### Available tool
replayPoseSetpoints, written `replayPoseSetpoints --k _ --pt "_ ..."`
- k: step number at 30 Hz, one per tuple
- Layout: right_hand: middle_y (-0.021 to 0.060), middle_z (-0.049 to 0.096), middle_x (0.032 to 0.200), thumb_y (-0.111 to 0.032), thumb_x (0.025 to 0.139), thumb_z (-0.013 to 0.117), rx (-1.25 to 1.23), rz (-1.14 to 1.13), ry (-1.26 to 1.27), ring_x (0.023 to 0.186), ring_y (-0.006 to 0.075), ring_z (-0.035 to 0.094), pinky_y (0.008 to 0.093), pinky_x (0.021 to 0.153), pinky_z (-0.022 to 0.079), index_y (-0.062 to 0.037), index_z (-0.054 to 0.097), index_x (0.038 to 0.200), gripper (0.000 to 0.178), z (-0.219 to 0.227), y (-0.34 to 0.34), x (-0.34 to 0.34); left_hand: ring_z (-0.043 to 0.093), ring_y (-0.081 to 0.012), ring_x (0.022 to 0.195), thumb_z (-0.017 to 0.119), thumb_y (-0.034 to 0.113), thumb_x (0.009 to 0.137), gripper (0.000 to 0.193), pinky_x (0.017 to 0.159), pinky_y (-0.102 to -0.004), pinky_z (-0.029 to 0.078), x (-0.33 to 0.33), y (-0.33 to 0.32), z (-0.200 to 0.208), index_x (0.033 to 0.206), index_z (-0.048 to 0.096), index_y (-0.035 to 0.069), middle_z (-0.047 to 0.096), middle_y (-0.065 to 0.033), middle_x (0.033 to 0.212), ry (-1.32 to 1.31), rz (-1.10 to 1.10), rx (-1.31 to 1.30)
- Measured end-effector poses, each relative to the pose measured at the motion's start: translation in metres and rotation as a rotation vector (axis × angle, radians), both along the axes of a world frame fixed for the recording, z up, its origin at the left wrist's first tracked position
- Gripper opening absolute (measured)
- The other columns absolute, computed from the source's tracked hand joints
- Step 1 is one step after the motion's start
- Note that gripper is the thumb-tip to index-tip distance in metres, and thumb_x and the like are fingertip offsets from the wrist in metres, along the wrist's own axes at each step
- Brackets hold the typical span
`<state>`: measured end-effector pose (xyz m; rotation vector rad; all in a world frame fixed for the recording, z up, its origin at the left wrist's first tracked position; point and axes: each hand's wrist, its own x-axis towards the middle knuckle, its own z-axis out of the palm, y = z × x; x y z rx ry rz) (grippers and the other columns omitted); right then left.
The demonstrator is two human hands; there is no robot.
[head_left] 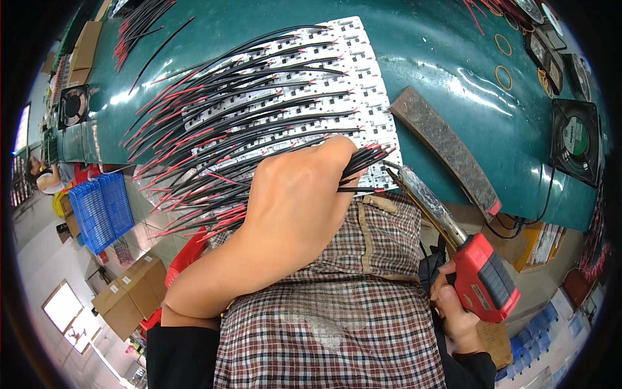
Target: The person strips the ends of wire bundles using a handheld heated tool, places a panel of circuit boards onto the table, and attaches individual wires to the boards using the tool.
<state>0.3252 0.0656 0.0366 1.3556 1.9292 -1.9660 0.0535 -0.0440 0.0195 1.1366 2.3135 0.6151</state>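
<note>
Left hand (298, 194), at the centre of the clock face used here, closed round a bundle of black wires (368, 158) whose ends jut toward 2 o'clock; right hand (457, 314), at 4 o'clock, wrapped about the handle of a red soldering-type tool (483, 279). By descending size: green table (447, 39), spanning 10 to 3 o'clock; white panel (366, 97) of small circuit boards, at 12 o'clock upon it, its near edge reaching the checked apron (272, 350); dark bar (449, 151), between 2 and 3 o'clock, just beside the panel; the tool's metal barrel, directed toward 10 or 11 o'clock; rows of wires (214, 146) trailing across the panel toward 9 o'clock. Likely faults: a knock at the near edge could shift the panel; a pull on the bundle could strain any joints beneath; a slackened grasp could let strands spread toward the barrel, which, if hot, might scorch insulation or fingers, the tip standing so near them. Obscured: most left fingertips, behind the hand and bundle; the panel's left part, under wires; the right fingers, partly behind the handle. Whether the tip touches a wire end is too small to settle; it appears just apart.
</note>
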Motion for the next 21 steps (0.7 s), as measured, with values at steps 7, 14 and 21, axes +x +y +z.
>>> replayPoseSetpoints --k 7,14,21 --pt "0.0066 0.054 0.076 -0.022 0.089 0.067 0.08 -0.003 0.07 0.065 0.0136 0.053 0.028 0.061 0.045 0.0009 0.055 0.104 0.029 -0.007 -0.005 -0.004 0.064 -0.0304 0.06 0.076 0.011 0.08 0.019 0.056 -0.0358 0.048 0.004 0.004 -0.01 0.086 0.061 0.002 0.063 -0.0142 0.069 -0.023 0.08 0.117" --pt "0.0048 0.066 0.087 -0.007 0.084 0.073 -0.009 0.048 0.079 0.081 0.0148 0.063 0.032 0.073 0.051 -0.0028 0.067 0.103 0.02 -0.008 0.006 -0.001 0.063 -0.0302 0.059 0.076 0.01 0.077 0.018 0.055 -0.0361 0.048 0.005 0.003 -0.013 0.083 0.061 0.001 0.063 -0.0142 0.069 0.022 0.098 0.131" --pt "0.0051 0.066 0.086 -0.006 0.084 0.073 -0.03 0.031 0.077 0.079 0.015 0.062 0.0316 0.072 0.05 -0.0023 0.067 0.101 0.019 -0.009 0.005 -0.003 0.063 -0.0304 0.059 0.076 0.01 0.077 0.018 0.055 -0.0363 0.048 0.004 0.004 -0.012 0.083 0.061 0.001 0.063 -0.0142 0.068 0.012 0.107 0.123"
